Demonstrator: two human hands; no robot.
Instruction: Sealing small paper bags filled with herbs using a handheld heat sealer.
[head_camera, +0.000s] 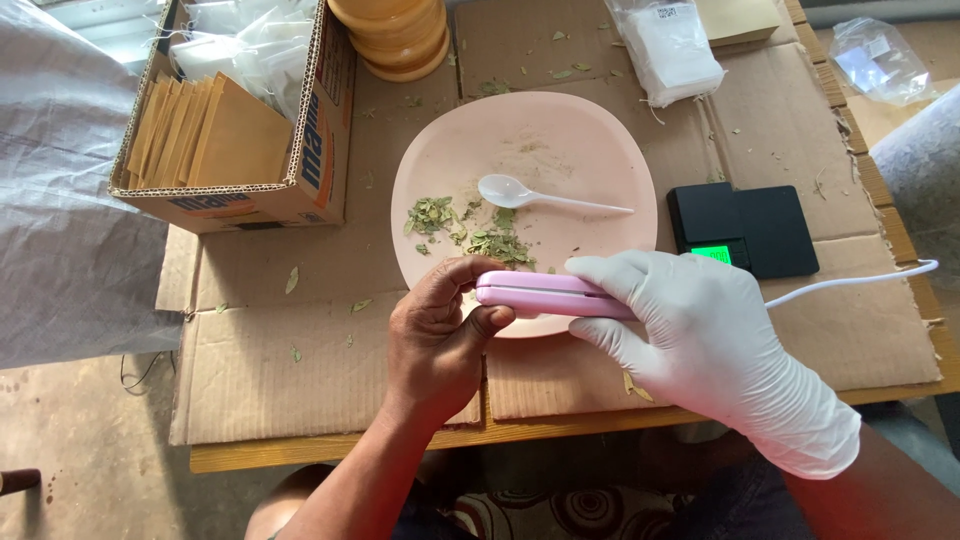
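My right hand (700, 335), in a white glove, grips a slim pink handheld device (535, 293) with a white cord (850, 282) trailing to the right. My bare left hand (440, 335) pinches the device's left end between thumb and fingers; anything held between its jaws is hidden. Both hands hover over the near rim of a pale pink plate (590, 150). On the plate lie a white plastic spoon (530, 195) and small heaps of dried green leaves (470, 230).
A cardboard box (320, 150) with brown paper envelopes (205, 135) and plastic bags stands at the back left. A small black scale (745, 228) sits right of the plate. Wooden bowls (395, 35), a bag of white powder (675, 50) and flattened cardboard cover the table.
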